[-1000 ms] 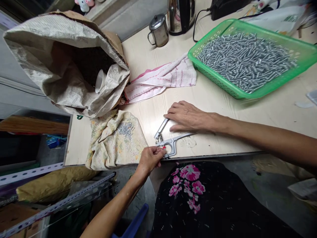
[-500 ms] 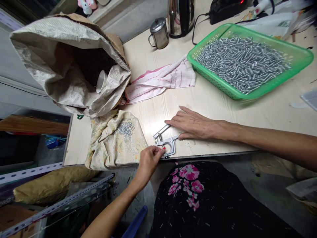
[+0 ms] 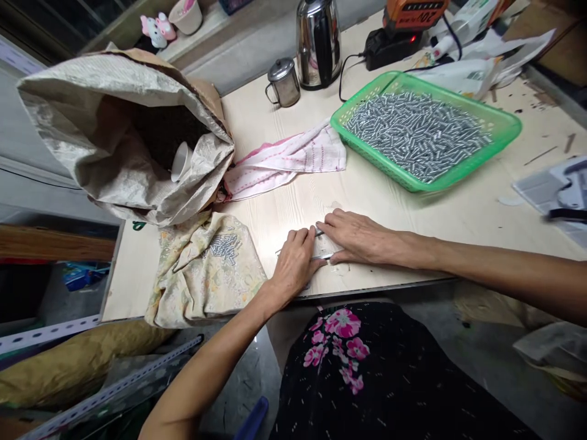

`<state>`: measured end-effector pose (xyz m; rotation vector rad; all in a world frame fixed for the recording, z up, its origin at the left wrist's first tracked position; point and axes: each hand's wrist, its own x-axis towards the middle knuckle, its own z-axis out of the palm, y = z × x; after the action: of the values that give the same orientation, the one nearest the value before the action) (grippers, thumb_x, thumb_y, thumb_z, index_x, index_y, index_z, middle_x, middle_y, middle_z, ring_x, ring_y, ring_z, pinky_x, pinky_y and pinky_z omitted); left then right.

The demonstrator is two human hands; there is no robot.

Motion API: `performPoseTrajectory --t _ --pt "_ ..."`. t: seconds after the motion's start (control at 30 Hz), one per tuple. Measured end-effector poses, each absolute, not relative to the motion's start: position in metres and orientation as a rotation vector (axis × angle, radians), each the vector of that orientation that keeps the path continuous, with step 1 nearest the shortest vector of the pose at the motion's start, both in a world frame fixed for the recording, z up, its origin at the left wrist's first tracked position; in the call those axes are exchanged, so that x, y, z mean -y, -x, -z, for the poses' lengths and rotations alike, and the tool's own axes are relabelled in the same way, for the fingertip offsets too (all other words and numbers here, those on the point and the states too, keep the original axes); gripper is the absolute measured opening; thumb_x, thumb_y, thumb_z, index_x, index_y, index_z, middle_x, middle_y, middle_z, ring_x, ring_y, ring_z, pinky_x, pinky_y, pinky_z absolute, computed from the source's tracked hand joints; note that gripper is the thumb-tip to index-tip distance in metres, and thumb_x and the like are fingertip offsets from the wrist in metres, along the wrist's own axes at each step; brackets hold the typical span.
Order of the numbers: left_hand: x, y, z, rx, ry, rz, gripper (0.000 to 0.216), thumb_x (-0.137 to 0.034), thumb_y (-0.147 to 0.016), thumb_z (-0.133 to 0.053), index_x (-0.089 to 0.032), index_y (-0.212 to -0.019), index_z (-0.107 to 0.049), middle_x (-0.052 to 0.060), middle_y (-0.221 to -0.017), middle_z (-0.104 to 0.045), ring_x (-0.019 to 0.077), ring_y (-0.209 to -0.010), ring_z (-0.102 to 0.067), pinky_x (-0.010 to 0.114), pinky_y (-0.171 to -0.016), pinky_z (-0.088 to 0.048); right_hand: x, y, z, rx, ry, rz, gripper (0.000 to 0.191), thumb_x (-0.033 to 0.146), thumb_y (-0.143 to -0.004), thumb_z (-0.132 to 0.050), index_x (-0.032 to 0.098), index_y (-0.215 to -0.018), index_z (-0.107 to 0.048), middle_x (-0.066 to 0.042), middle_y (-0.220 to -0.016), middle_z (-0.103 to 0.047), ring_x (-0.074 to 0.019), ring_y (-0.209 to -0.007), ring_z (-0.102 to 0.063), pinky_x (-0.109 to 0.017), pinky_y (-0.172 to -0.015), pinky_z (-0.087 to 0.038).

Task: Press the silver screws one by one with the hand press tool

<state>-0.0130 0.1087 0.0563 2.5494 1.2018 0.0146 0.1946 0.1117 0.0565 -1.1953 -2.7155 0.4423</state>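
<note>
Best to steady the grey two-handled tool (image 3: 323, 257) on the bench (image 3: 293, 201) by its front edge, squeezing evenly with left hand (image 3: 296, 263) wrapped over it and right hand (image 3: 362, 239) grasping the handle ends, skin clear of the gap.

At twelve o'clock on the counter (image 3: 254, 125), I see a shiny kettle (image 3: 316, 46) with a lidded metal mug (image 3: 284, 85) just beside it; a pink-and-white towel (image 3: 293, 160) lies nearer. An orange-and-black device (image 3: 410, 13) sits at one, a small toy (image 3: 157, 32) on the ledge (image 3: 211, 27) at eleven, a mustard bundle (image 3: 77, 359) at eight.
</note>
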Motion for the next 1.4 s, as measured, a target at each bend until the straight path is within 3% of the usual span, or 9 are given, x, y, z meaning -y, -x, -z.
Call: performPoseTrajectory --t 0.2,0.37,0.53,0.67,0.93,1.03,1.13,1.27,1.4 --pt "-0.105 0.006 -0.059 -1.173 -2.534 -0.028 0.017 -0.028 -0.092 -0.059 -0.016 -0.104 -0.061 0.007 -0.097 -0.060 0.0231 -0.095 -0.052 0.036 -0.083 -0.049 -0.103 -0.187 -0.040 2.688 1.236 -0.466 0.016 0.026 -0.094 -0.055 0.013 -0.088 -0.062 -0.010 -0.087 -0.061 -0.0214 -0.083 -0.052 -0.032 -0.072 -0.039" --pt "-0.105 0.004 -0.061 -1.193 -2.560 0.015 0.021 -0.029 -0.097 -0.050 -0.017 -0.085 -0.063 0.007 -0.087 -0.060 0.0229 -0.090 -0.053 0.036 -0.077 -0.049 -0.099 -0.182 -0.035 2.694 1.182 -0.418 0.024 0.022 -0.098 -0.048 0.014 -0.081 -0.062 -0.008 -0.080 -0.061 -0.0191 -0.076 -0.051 -0.031 -0.068 -0.037" --pt "-0.092 0.007 -0.056 -1.276 -2.598 -0.127 0.029 -0.028 -0.095 -0.054 -0.014 -0.120 -0.056 0.013 -0.115 -0.063 0.0273 -0.110 -0.056 0.044 -0.092 -0.052 -0.117 -0.194 -0.043 2.672 1.148 -0.437 0.028 0.039 -0.093 -0.058 0.012 -0.099 -0.065 -0.011 -0.094 -0.062 -0.0221 -0.087 -0.051 -0.033 -0.075 -0.038" --pt "-0.056 0.007 -0.042 -1.210 -2.644 -0.318 0.047 -0.028 -0.098 -0.047 -0.014 -0.142 -0.038 0.019 -0.148 -0.044 0.0319 -0.142 -0.035 0.053 -0.112 -0.039 -0.142 -0.202 -0.043 2.685 1.177 -0.459 0.027 0.035 -0.098 -0.048 0.015 -0.098 -0.067 -0.010 -0.095 -0.063 -0.0214 -0.087 -0.051 -0.033 -0.076 -0.033" --pt "-0.030 0.002 -0.030 -1.110 -2.544 -0.348 0.063 -0.046 -0.097 -0.044 -0.012 -0.148 -0.030 0.020 -0.150 -0.044 0.0311 -0.146 -0.029 0.059 -0.117 -0.028 -0.167 -0.164 -0.061 2.688 1.320 -0.159 0.015 0.023 -0.093 -0.054 0.018 -0.094 -0.068 -0.009 -0.095 -0.066 -0.0232 -0.091 -0.049 -0.037 -0.079 -0.027" --pt "-0.029 0.001 -0.030 -1.139 -2.514 -0.346 0.060 -0.050 -0.096 -0.045 -0.010 -0.142 -0.041 0.021 -0.140 -0.053 0.0337 -0.137 -0.043 0.057 -0.111 -0.038 -0.149 -0.131 -0.075 2.875 0.873 -0.242 0.012 0.023 -0.090 -0.060 0.024 -0.098 -0.070 -0.006 -0.099 -0.063 -0.0222 -0.090 -0.046 -0.035 -0.073 -0.027" --pt "-0.016 0.009 -0.034 -1.111 -2.490 -0.354 0.044 -0.049 -0.096 -0.046 -0.013 -0.119 -0.060 0.016 -0.108 -0.070 0.0293 -0.106 -0.066 0.044 -0.091 -0.055 -0.127 -0.103 -0.075 3.000 0.449 -0.351 0.007 0.021 -0.085 -0.066 0.024 -0.080 -0.069 -0.005 -0.096 -0.061 -0.0214 -0.090 -0.045 -0.034 -0.071 -0.029" --pt "-0.003 0.053 -0.050 -0.999 -2.577 -0.601 0.019 -0.027 -0.096 -0.052 -0.016 -0.108 -0.063 0.009 -0.097 -0.070 0.0190 -0.092 -0.066 0.030 -0.082 -0.055 -0.114 -0.088 -0.058 2.954 0.304 -0.239 0.017 0.016 -0.086 -0.062 0.020 -0.069 -0.062 -0.006 -0.094 -0.061 -0.0216 -0.091 -0.046 -0.037 -0.078 -0.032" --pt "-0.030 0.123 -0.063 -1.877 -2.451 -0.668 0.016 -0.019 -0.097 -0.047 -0.017 -0.098 -0.063 0.008 -0.090 -0.066 0.0203 -0.089 -0.060 0.034 -0.081 -0.051 -0.120 -0.080 -0.044 2.945 0.190 -0.185 0.019 0.008 -0.086 -0.055 0.018 -0.070 -0.058 -0.005 -0.084 -0.059 -0.0204 -0.084 -0.047 -0.038 -0.076 -0.034"
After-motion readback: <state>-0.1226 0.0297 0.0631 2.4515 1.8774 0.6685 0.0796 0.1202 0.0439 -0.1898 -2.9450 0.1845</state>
